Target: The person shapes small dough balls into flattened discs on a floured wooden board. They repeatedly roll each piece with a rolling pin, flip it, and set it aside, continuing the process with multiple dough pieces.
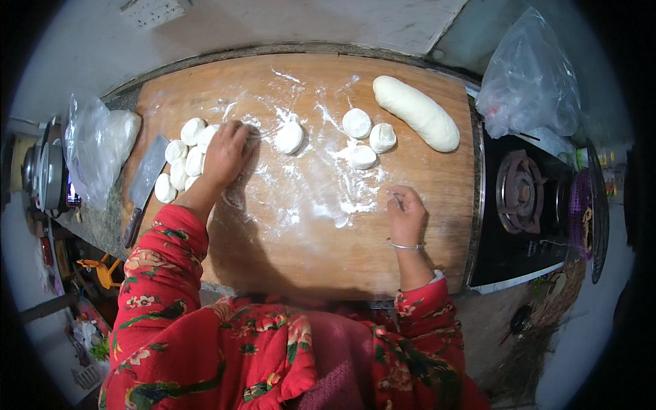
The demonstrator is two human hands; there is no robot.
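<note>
My left hand (228,152) rests over the right side of a cluster of several floured dough pieces (178,174); its fingertips and anything under them are hidden. My right hand (406,212), with a bangle at the wrist, hovers by the lower right of the wooden board (318,256), fingers curled; whether it holds anything is unclear. One round dough piece (289,138) lies alone near the middle. Three more dough pieces (357,123) sit to its right, beside a thick dough log (416,113). Loose flour (328,197) is scattered on the board. A cleaver (148,171) lies left of the cluster.
Plastic bags stand at the left (97,148) and upper right (530,77). A gas stove (523,195) adjoins the board's right edge. A wall runs along the far edge. Metal cookware (51,174) is at far left, and an orange plastic object (102,269) is lower down.
</note>
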